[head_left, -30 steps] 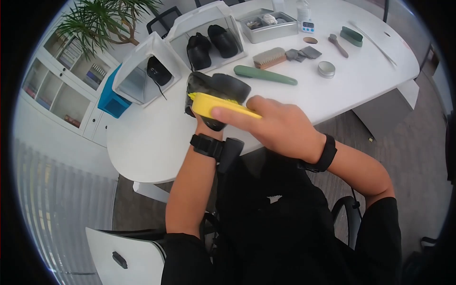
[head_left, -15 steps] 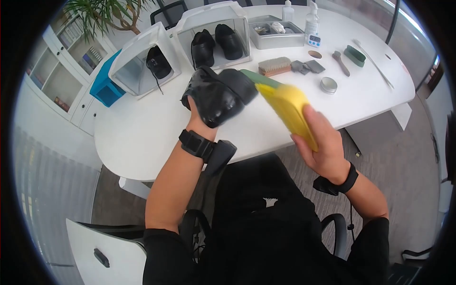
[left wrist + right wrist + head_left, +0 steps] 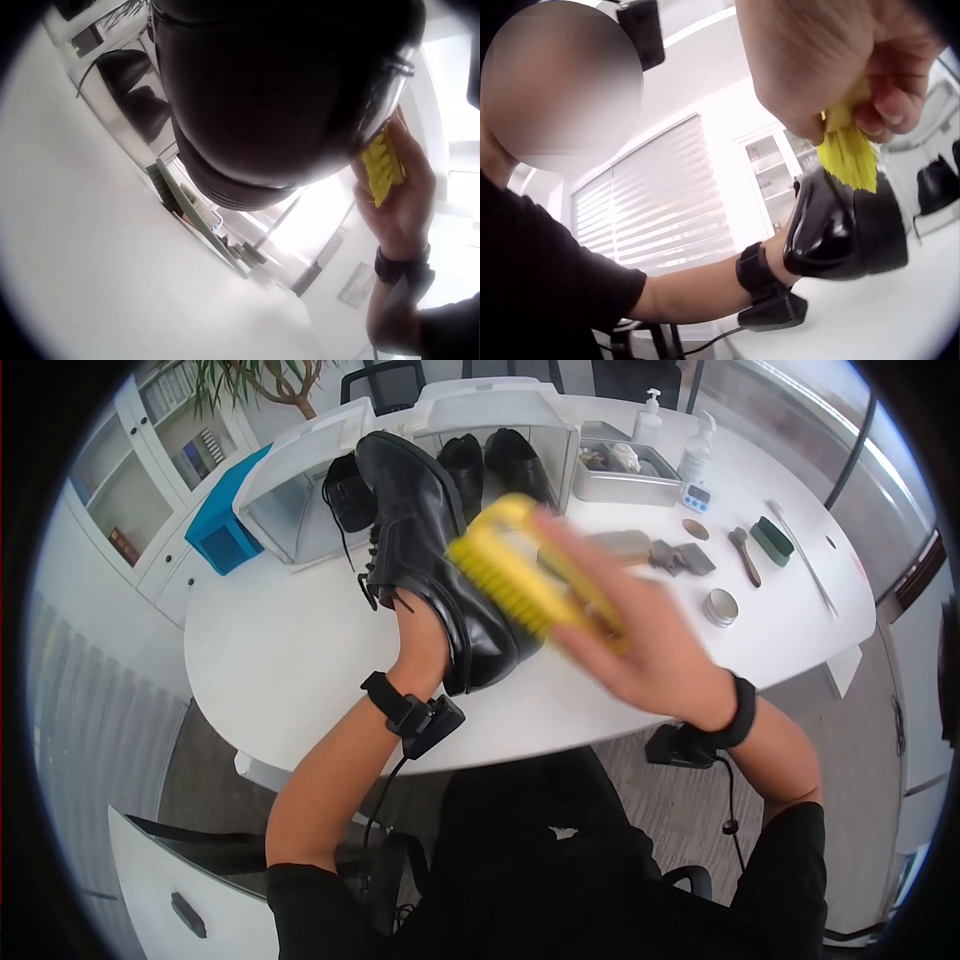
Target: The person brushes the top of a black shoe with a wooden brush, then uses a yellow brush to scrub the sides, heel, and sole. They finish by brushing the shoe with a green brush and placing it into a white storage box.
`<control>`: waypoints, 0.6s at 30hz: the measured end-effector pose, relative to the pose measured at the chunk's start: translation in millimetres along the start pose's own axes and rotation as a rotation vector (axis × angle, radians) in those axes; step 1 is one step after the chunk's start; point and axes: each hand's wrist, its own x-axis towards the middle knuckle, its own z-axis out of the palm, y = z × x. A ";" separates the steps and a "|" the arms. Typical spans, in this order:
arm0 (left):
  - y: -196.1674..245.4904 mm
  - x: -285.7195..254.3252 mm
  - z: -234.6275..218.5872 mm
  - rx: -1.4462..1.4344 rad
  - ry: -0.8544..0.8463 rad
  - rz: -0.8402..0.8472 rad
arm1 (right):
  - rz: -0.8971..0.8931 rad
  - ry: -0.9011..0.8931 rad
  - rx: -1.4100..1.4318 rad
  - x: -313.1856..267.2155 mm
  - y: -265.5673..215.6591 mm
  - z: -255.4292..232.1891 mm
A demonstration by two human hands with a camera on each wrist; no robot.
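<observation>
A glossy black lace-up shoe (image 3: 405,510) is held above the table, toe toward the back, on the left hand (image 3: 421,640), whose fingers are hidden inside the shoe's opening. The right hand (image 3: 650,635) grips a yellow brush (image 3: 530,565), blurred in the head view, its yellow bristles facing the shoe's side. In the right wrist view the bristles (image 3: 849,159) overlap the shoe (image 3: 832,232) near its heel; contact cannot be told. The left wrist view shows the shoe (image 3: 277,97) large and close, the right hand (image 3: 401,195) beyond it.
Behind stand two clear-fronted boxes (image 3: 290,525) with black shoes (image 3: 515,465) and a blue box (image 3: 225,545). Farther right on the white table (image 3: 290,690) are a metal tray (image 3: 625,487), bottles (image 3: 695,455), a timer (image 3: 696,497), a round tin (image 3: 720,606), a green brush (image 3: 772,541) and grey cloths.
The shoe has turned so that its toe points to the back and its laces show. The right hand has swung out to the right, then back beside the shoe with the brush.
</observation>
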 end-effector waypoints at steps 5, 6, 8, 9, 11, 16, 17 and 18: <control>3.9 0.8 -0.9 -0.037 0.056 -0.075 | 0.347 0.068 -0.055 28.4 57.5 17.4; 2.0 5.6 -4.5 -0.027 0.054 -0.075 | 0.348 0.087 -0.050 31.7 59.9 18.1; -3.6 10.3 -13.0 -0.002 0.051 -0.076 | 0.163 0.248 0.098 36.0 57.5 26.1; -3.4 6.8 -11.0 -0.004 -0.109 -0.080 | 0.107 0.294 0.186 39.0 56.2 35.2; -6.1 5.2 -5.2 -0.003 -0.464 0.029 | 0.121 0.264 0.265 49.7 49.0 45.2; -16.6 17.9 -42.0 -0.446 -0.727 -0.258 | 0.146 0.253 0.060 87.2 74.7 45.5; -20.3 19.8 -50.3 -0.424 -0.701 -0.281 | 0.239 0.256 0.106 90.2 73.4 39.1; -23.2 21.3 -53.0 -0.212 -0.563 -0.247 | 0.227 0.244 0.116 96.8 71.8 38.2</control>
